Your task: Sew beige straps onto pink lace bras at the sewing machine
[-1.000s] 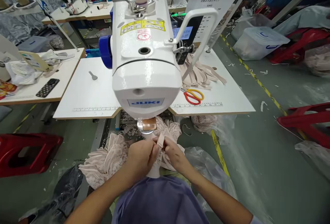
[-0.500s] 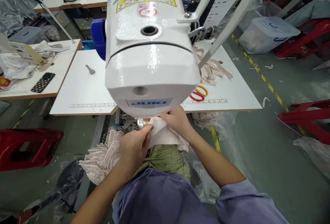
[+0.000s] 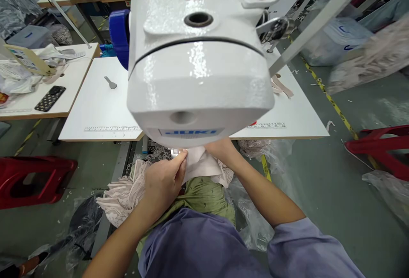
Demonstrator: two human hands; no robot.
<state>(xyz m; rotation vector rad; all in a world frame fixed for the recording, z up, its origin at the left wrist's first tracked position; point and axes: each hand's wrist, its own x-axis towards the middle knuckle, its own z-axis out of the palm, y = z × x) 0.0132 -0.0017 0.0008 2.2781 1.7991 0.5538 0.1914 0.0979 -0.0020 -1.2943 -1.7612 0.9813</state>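
Workshop floor: grey-green, with yellow-and-black tape (image 3: 338,108) running along the right; a red stool (image 3: 47,180) stands at left, another red stool (image 3: 380,148) at right.
Worktable: white top (image 3: 96,107) on both sides of the machine, with printed ruler scales near its front edge; a small grey spoon-shaped piece (image 3: 110,83) lies on the left part, beige strips (image 3: 283,87) on the right part.
Side table: at far left, holding a dark spotted phone (image 3: 50,98) and white cloth.
Sewing machine: white head (image 3: 191,77) marked JUKI, central, with a blue wheel (image 3: 119,39) on its left.
Pale pink cloth: between the two hands, just below the near end of the head (image 3: 198,168), with lace along its right side.
Left hand: thumb and fingers pinch the cloth's left edge (image 3: 162,182).
Right hand: at the cloth's right side (image 3: 222,152); its fingertips are hidden by the head, so its grip cannot be told.
Lace pile: gathered left of the left hand (image 3: 123,197).
Lap: green cloth (image 3: 207,199) over purple clothing (image 3: 198,244).
Far right: a blurred, pale bundle in clear plastic (image 3: 372,56), near a lidded translucent box (image 3: 335,39).
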